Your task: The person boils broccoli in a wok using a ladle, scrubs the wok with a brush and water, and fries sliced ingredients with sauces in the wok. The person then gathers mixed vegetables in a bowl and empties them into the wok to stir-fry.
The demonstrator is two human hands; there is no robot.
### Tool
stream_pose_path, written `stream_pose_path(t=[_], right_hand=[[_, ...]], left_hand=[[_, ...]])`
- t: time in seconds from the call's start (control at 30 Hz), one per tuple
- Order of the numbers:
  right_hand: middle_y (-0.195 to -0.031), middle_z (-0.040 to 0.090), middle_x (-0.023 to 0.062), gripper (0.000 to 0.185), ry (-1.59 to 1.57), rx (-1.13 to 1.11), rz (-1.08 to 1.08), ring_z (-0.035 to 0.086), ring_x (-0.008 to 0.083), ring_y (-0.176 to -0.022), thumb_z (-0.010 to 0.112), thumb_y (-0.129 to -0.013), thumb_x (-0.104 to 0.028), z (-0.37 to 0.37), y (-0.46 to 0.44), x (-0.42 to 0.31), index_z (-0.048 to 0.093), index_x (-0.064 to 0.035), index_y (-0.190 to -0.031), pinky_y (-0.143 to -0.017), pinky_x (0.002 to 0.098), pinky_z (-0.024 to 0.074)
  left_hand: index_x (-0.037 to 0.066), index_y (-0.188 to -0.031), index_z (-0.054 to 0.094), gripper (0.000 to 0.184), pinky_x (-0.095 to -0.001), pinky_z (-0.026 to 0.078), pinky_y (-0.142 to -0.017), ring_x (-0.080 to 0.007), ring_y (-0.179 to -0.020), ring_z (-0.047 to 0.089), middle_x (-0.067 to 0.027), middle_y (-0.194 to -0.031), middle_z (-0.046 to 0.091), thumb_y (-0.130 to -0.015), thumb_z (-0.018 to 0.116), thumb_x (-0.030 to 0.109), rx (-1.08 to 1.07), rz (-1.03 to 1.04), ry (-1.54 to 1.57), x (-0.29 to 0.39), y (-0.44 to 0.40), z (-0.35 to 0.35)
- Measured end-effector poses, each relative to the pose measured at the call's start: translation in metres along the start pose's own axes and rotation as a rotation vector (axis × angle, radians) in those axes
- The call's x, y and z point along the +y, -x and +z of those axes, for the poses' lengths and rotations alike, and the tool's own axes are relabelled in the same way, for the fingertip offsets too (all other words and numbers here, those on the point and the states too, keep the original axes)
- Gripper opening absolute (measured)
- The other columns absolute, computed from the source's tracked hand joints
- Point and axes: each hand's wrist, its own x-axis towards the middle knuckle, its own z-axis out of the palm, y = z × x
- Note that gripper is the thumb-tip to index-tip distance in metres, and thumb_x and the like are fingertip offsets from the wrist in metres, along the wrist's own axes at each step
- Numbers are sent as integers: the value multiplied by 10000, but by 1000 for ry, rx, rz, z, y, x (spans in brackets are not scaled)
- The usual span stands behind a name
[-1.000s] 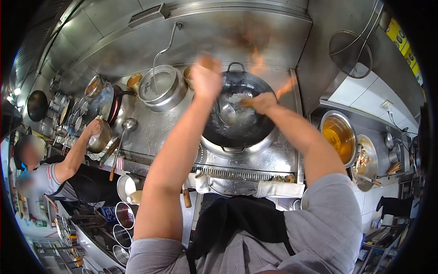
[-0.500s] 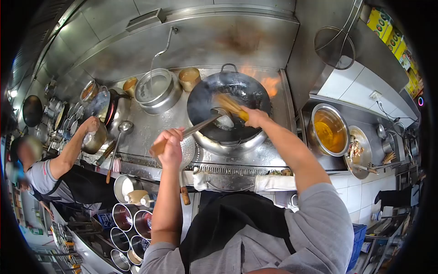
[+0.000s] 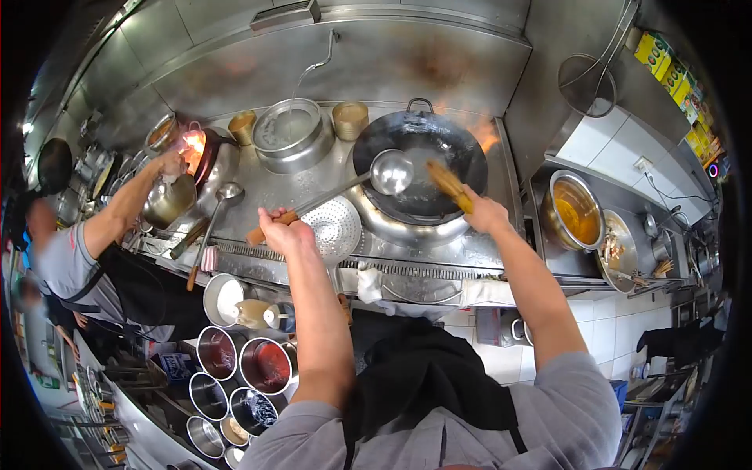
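My left hand (image 3: 283,233) is closed round the wooden handle of a long steel ladle (image 3: 392,172), whose round bowl hangs over the left part of a black wok (image 3: 427,207). My right hand (image 3: 487,213) grips the yellow end of a bamboo brush (image 3: 446,185); its bristles are above the wok's right half. The wok sits on a steel burner ring, with flames behind its right rim. Below the ladle handle lies a perforated strainer (image 3: 333,229). Steam or glare veils the wok's bottom.
Water runs into a steel pot (image 3: 288,133) behind my left hand. A co-worker's hand (image 3: 170,164) is near a flaming wok at the left. An oil bowl (image 3: 574,210) stands right. Seasoning pots (image 3: 265,365) and a white cloth (image 3: 486,293) are nearer me.
The ladle has risen out of the wok's middle and hangs near its left rim. The brush has moved up and right from the bowl of the ladle. Flames have appeared at the co-worker's wok.
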Motion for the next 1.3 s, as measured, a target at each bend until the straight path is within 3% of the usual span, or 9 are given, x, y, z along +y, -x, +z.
stream_pose_path(t=[0.2, 0.33, 0.57, 0.6, 0.77, 0.83, 0.93, 1.1, 1.3], right_hand=[[-1224, 583, 187, 803, -27, 98, 135, 626, 312, -1020, 656, -793, -265, 41, 51, 66, 237, -292, -1478, -878, 413, 496], [-1370, 470, 204, 817, -829, 456, -160, 492, 304, -1234, 699, -779, -226, 100, 15, 155, 271, -103, -1464, -1018, 347, 386], [-1191, 536, 55, 712, -1302, 532, -63, 529, 138, -952, 593, -848, -28, 37, 122, 185, 264, -89, -1477, -846, 244, 437], [-1183, 535, 50, 710, -1299, 575, -110, 525, 133, -923, 588, -852, -28, 40, 135, 197, 263, -97, -1479, -830, 238, 436], [-1273, 502, 74, 730, -1423, 389, -188, 509, 156, -1051, 572, -829, -1, 91, 190, 259, 251, -75, -1481, -908, 264, 420], [-1283, 498, 78, 734, -1437, 347, -131, 504, 161, -1082, 571, -826, 1, 110, 210, 269, 248, -71, -1481, -933, 269, 409], [-1270, 505, 80, 743, -1455, 279, -3, 507, 164, -1072, 587, -824, -17, 138, 231, 277, 249, -79, -1482, -923, 269, 415], [-1173, 538, 49, 715, -1627, 281, -22, 535, 128, -884, 576, -835, -27, 188, 245, 260, 264, -94, -1475, -714, 251, 484], [-1036, 545, 86, 709, -1741, 137, 51, 558, 170, -743, 584, -860, -54, 151, 226, 220, 226, -91, -1471, -574, 298, 503]], left_hand=[[128, -744, 496, 185, -295, 444, -666, -127, -651, 489, 9, -678, 491, -891, 605, 158, -404, 23, -12, -26, 35, 42], [84, -848, 551, 63, -319, 469, -742, -132, -773, 551, -9, -788, 549, -851, 611, 63, -885, 82, -56, -21, 128, 96], [40, -1027, 526, 272, -279, 474, -806, -136, -882, 569, -41, -934, 598, -781, 620, -26, -1892, 269, -612, -43, 305, 147], [48, -1032, 511, 271, -291, 477, -819, -128, -868, 569, -28, -918, 597, -793, 617, -23, -2030, -23, -762, -52, 326, 140], [71, -957, 574, 152, -378, 504, -731, -257, -832, 617, -98, -941, 629, -816, 608, 27, -2359, -73, -862, -165, 381, -26], [123, -942, 609, 116, -421, 464, -809, -291, -915, 559, -77, -918, 594, -850, 548, 90, -2832, 114, -763, -195, 399, -129], [177, -888, 649, 119, -427, 403, -954, -270, -1045, 504, -44, -959, 548, -817, 557, 201, -2749, 512, -741, -196, 394, -260], [158, -891, 663, 131, -416, 372, -1015, -291, -1046, 510, -45, -986, 557, -799, 575, 190, -2579, 237, -1255, -261, 373, -360], [83, -1013, 646, 307, -415, 429, -954, -337, -1102, 517, -138, -1100, 569, -719, 592, 16, -2094, 360, -1359, -250, 315, -257]])
